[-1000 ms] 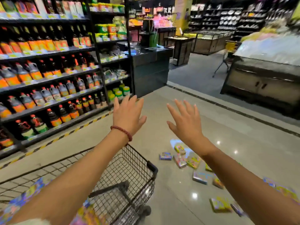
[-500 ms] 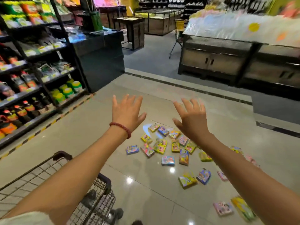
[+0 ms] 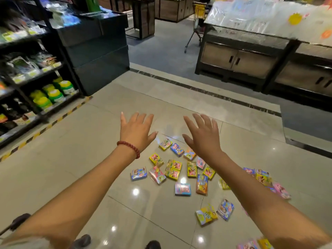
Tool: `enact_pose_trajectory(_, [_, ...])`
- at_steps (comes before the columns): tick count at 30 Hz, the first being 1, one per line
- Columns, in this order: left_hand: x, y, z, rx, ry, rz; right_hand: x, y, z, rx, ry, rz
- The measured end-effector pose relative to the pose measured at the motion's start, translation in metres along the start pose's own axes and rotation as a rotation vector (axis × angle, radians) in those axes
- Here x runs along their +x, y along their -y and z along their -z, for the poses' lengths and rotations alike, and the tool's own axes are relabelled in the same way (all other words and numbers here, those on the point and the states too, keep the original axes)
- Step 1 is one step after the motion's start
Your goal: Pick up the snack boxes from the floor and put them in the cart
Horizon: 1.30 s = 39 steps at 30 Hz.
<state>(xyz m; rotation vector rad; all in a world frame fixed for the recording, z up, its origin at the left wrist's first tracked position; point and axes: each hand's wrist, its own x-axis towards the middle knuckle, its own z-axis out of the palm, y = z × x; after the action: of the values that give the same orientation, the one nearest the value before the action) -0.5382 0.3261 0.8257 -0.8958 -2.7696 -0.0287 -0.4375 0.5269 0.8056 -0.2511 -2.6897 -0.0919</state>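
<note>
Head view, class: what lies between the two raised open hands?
In the head view, nothing is held between the left hand and right hand; only bare beige glossy floor tile shows through the gap.

**Both hands out front, fingers spread, holding nothing**

You held both arms stretched forward, bare to the lower edge of the view, backs of the hands facing up toward you. Your left hand was flat and open, fingers straight and slightly fanned, thumb splayed to the right, with a red bead bracelet round the wrist. Your right hand matched it: fingers straight and spread, thumb angled inward to the left. The two hands were level, near each other but apart, and neither touched anything.
</note>
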Motion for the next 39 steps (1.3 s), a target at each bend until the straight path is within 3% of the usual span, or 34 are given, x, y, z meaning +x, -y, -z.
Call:
enact_pose_trajectory(9, [0.061,0.037,-0.092,-0.005,0.227,0.041,0.052,-0.001,-0.121,0.063,0.166,0.017])
enact_pose_trajectory(14, [0.085,0.047,-0.182,0.027,0.395,0.120,0.072,-0.010,-0.222,0.130,0.282,0.073])
enact_pose_trajectory(21, [0.077,0.061,-0.414,0.023,0.419,0.121,0.029,-0.021,-0.447,0.176,0.370,0.128])
enact_pose_trajectory(26, [0.050,0.073,-0.586,0.037,0.628,0.142,-0.034,-0.007,-0.616,0.144,0.541,0.180])
enact_pose_trajectory(31, [0.029,0.101,-0.758,0.087,0.690,0.152,-0.091,0.014,-0.770,0.133,0.679,0.151])
enact_pose_trajectory(35, [0.040,0.130,-0.863,0.075,0.730,0.164,-0.119,0.026,-0.865,0.093,0.764,0.078])
enact_pose_trajectory(39, [0.051,0.145,-0.916,0.043,0.836,0.128,-0.143,0.033,-0.913,0.106,0.785,-0.051])
